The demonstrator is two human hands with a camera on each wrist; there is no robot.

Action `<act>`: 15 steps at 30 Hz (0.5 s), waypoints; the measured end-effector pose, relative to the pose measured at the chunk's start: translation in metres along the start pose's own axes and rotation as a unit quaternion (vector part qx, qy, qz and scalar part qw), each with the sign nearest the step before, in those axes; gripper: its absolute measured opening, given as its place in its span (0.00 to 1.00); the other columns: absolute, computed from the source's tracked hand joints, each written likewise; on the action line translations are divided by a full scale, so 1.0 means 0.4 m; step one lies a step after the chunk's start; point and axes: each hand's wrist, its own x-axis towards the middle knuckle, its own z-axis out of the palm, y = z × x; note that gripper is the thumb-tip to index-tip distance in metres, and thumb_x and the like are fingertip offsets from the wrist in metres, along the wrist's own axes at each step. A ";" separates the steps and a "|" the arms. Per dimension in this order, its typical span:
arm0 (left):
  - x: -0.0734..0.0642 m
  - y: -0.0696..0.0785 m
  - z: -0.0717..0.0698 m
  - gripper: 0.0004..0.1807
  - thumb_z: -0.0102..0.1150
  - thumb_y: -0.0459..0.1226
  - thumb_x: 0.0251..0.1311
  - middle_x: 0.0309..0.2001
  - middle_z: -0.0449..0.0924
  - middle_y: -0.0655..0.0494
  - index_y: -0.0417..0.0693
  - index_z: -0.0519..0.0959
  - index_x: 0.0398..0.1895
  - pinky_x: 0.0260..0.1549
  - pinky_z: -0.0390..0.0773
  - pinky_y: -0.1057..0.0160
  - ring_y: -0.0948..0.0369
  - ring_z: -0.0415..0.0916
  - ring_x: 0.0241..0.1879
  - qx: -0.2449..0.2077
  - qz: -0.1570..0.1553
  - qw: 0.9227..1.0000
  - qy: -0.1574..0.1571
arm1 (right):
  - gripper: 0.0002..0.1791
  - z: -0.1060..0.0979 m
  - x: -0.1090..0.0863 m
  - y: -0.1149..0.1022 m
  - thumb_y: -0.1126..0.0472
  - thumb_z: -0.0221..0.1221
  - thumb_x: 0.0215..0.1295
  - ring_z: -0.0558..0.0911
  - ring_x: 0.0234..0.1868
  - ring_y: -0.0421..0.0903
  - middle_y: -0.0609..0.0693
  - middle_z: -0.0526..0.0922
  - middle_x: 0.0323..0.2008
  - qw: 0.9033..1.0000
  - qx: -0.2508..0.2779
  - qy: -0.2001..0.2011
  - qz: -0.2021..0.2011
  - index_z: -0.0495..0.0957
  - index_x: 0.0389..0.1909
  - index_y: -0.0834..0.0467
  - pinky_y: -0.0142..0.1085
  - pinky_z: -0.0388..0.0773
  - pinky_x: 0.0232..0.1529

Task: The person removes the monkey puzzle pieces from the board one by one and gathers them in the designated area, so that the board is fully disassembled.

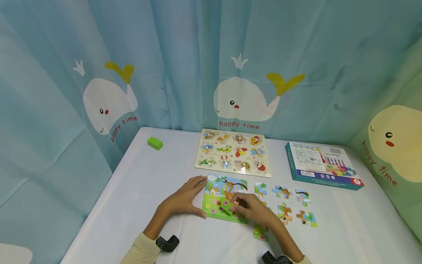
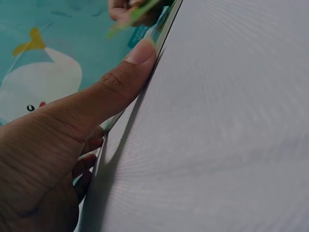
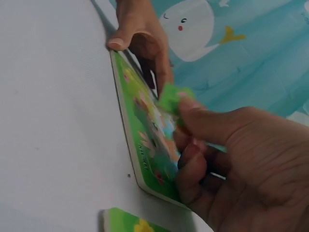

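My left hand (image 1: pixel 185 198) rests against the left edge of a picture puzzle board (image 1: pixel 211 213), its thumb at the near corner and its fingers along the side. The board shows a brown animal, a small house and green grass. Over its lower middle my right hand (image 1: pixel 254 209) pinches a green jigsaw piece (image 1: pixel 226 207) between thumb and fingers. In the right wrist view the piece (image 3: pixel 171 99) stands tilted above the board. Right of the board lie several loose jigsaw pieces (image 1: pixel 285 212) with printed picture parts, a few half hidden behind my right hand and forearm.
Behind the puzzle board lies a wooden insect puzzle board (image 1: pixel 214 148). A flat printed box (image 1: pixel 308 161) sits at the back right. One green block (image 1: pixel 155 143) is at the far left of the white table (image 1: pixel 132 183). Blue curtains (image 1: pixel 178 55) with whales hang behind.
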 end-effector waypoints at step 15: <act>-0.010 0.010 0.007 0.62 0.73 0.63 0.39 0.76 0.52 0.53 0.41 0.57 0.75 0.70 0.60 0.47 0.52 0.47 0.75 -0.037 -0.005 0.999 0.016 | 0.14 -0.109 -0.111 -0.035 0.60 0.59 0.69 0.77 0.25 0.45 0.56 0.78 0.30 0.978 0.116 0.136 0.108 0.71 0.46 0.67 0.33 0.72 0.19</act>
